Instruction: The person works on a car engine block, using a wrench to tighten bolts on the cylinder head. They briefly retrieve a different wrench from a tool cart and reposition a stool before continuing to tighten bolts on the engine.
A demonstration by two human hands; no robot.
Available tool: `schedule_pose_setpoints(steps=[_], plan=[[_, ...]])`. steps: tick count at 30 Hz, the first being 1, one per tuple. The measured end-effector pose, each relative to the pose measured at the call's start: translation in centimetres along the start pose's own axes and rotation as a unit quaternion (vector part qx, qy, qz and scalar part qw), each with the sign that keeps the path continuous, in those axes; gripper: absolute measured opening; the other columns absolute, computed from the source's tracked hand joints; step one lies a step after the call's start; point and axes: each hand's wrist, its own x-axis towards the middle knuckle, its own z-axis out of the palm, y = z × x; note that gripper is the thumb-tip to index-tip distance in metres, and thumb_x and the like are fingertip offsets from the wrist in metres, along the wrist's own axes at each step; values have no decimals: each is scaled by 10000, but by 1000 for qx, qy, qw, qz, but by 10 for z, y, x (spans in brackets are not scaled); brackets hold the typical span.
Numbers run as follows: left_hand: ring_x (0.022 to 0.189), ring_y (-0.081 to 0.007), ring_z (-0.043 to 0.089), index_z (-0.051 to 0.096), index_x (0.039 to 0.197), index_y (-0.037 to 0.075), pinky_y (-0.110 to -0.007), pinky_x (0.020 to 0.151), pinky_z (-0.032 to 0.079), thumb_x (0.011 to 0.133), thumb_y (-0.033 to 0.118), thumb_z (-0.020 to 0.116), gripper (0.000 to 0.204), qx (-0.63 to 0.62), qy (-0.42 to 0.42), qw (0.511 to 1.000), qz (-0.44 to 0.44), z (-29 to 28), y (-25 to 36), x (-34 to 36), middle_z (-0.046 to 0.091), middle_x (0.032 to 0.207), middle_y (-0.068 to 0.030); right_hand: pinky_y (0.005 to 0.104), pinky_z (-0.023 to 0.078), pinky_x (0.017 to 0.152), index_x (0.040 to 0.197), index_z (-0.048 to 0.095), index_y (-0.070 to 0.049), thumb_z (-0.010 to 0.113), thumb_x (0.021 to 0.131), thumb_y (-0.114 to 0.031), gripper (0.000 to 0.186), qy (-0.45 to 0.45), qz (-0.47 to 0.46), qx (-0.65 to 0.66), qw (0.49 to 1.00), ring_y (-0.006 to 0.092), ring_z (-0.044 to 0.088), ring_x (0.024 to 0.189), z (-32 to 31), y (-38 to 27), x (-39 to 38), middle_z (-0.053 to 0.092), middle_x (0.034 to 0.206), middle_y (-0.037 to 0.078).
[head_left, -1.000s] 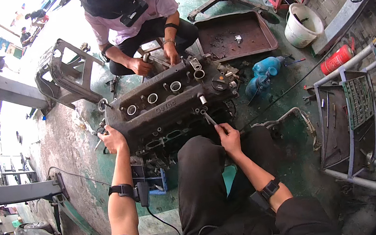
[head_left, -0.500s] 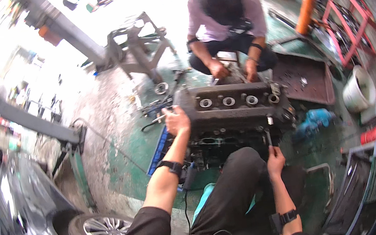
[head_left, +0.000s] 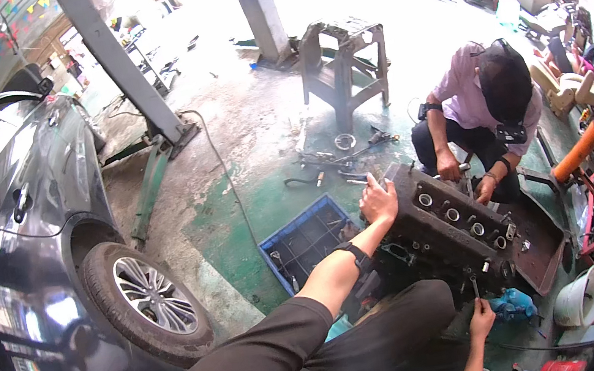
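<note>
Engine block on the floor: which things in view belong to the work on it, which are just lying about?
In hand:
- engine block
- left hand, resting on the block's end
- right hand, gripping a slim tool at the block's side
- co-worker's hands on the far side

Lying about:
- blue crate
- loose tools on the floor
- white bucket
- car wheel
- metal stand

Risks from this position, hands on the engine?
1. Left hand rests on the engine block's end while a co-worker works the far side: a shifted block might pinch fingers.
2. Right hand grips a tool low at the block's near face; a slip may bang knuckles.
3. Loose tools on the floor: possible trip.
</note>
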Motion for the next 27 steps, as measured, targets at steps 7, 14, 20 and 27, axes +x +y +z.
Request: schedule_pose_setpoints(steps=[7,14,20,27], plan=[[942,-365,638,416,1387,52,-463,852,479,902,481,463,649,19,-11,1000,-3,-2,2,1,651,1000,-243,251,303,490,818,626,-15,601,947,-227,250,-10,148,111,983,52,364,556,15,-3,-10,450,620,-62],[889,-395,651,437,1317,2,-508,773,492,923,451,435,597,13,-22,999,42,-2,-1,5,663,948,-243,332,464,833,1088,651,-20,568,939,-376,395,9,348,145,926,212,624,904,51,-54,-36,682,980,151],[1068,-385,606,458,1370,117,-511,906,451,886,519,463,629,33,-41,999,-10,2,3,7,616,1204,-194,364,429,634,949,617,-5,567,942,-358,356,88,337,183,919,205,519,647,77,-63,-41,594,707,137],[1074,-385,602,461,1365,123,-514,912,447,887,520,453,622,28,-44,999,-7,5,-2,13,604,1216,-207,392,458,574,919,678,-75,614,904,-386,318,48,247,41,967,281,606,594,39,-52,-23,630,685,167]])
